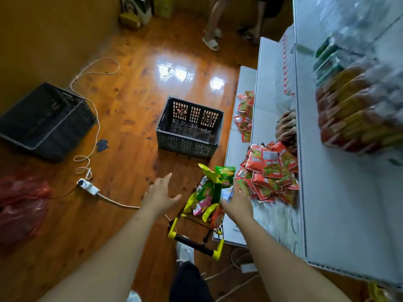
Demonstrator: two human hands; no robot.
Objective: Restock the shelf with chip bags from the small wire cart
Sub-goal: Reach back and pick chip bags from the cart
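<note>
A small wire cart (197,233) with yellow handle ends stands on the floor beside the white shelf (236,147). Green, yellow and red chip bags (206,205) fill it. My right hand (236,203) is over the cart next to the shelf edge, fingers closed on green chip bags (220,177) lifted above the cart. My left hand (160,194) hovers left of the cart, fingers spread, holding nothing. A heap of red chip bags (270,173) lies on the shelf level just right of my right hand.
A grey plastic crate (189,127) stands on the wooden floor beyond the cart, a black crate (46,120) far left. A white cable and power strip (88,186) run across the floor. Red plastic bag (20,205) at left. A person's legs (212,27) at the back.
</note>
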